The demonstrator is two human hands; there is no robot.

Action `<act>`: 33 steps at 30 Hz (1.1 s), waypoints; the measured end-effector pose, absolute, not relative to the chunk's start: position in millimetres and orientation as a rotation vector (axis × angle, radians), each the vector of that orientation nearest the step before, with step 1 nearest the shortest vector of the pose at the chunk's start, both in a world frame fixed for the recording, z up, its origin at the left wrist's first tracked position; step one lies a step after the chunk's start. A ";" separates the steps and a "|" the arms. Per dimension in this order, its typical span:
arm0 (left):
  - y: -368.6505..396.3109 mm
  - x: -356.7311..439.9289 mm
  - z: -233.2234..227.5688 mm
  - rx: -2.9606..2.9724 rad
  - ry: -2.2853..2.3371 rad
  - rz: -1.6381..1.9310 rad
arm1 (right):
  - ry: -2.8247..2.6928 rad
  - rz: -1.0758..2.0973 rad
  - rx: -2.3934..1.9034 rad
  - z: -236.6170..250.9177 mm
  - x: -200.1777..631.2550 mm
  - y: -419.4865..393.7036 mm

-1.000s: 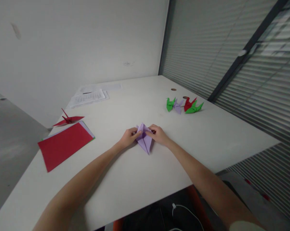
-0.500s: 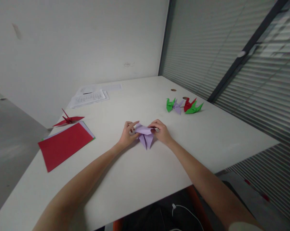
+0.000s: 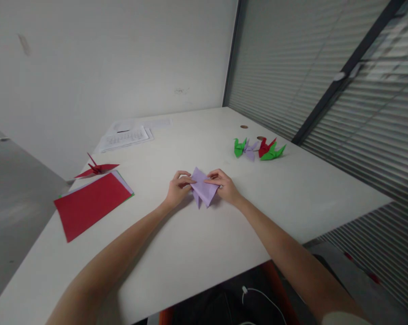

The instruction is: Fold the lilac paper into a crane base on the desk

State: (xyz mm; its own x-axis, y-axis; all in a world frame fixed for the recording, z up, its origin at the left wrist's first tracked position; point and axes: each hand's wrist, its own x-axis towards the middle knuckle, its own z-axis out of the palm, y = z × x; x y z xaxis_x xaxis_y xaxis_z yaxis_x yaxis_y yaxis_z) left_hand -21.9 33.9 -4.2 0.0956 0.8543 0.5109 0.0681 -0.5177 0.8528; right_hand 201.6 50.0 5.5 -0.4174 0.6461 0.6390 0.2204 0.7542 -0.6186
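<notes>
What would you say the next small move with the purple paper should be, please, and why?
Probably press the raised flap flat and run a finger along its fold. The left hand and right hand pinch the purple paper from either side on the table, and its top layer looks lifted rather than creased down, with two points showing beneath.

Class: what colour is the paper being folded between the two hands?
Light purple: the folded paper, seen in the head view.

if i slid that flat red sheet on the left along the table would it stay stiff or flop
The red sheet looks thin and lies flat on the white table, so it would probably slide easily. Lifted by one corner, it would likely bend. It seems light, so a nudge may shift the sheets beneath it.
</notes>
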 end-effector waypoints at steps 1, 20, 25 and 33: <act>33.5 -21.9 -4.4 1.695 0.914 1.482 | -1.992 0.556 -0.660 5.5 201.4 49.8; 31.0 -20.6 -2.5 1.919 1.281 0.961 | -2.044 0.750 -1.121 8.5 200.4 48.2; 31.1 -19.7 1.0 1.893 1.300 0.972 | -1.785 1.068 -1.079 6.5 200.5 54.3; 29.5 -19.7 7.6 1.865 1.155 1.030 | -1.781 1.007 -1.019 -1.2 193.0 49.5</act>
State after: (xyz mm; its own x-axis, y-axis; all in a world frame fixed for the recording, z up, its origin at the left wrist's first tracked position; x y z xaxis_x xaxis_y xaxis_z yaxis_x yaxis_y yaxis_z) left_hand -19.7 29.5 7.6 0.2851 0.9225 0.2601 0.3628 -0.3551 0.8616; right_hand 193.0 49.5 -1.2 -0.3263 0.9080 0.2630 0.2426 0.3493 -0.9051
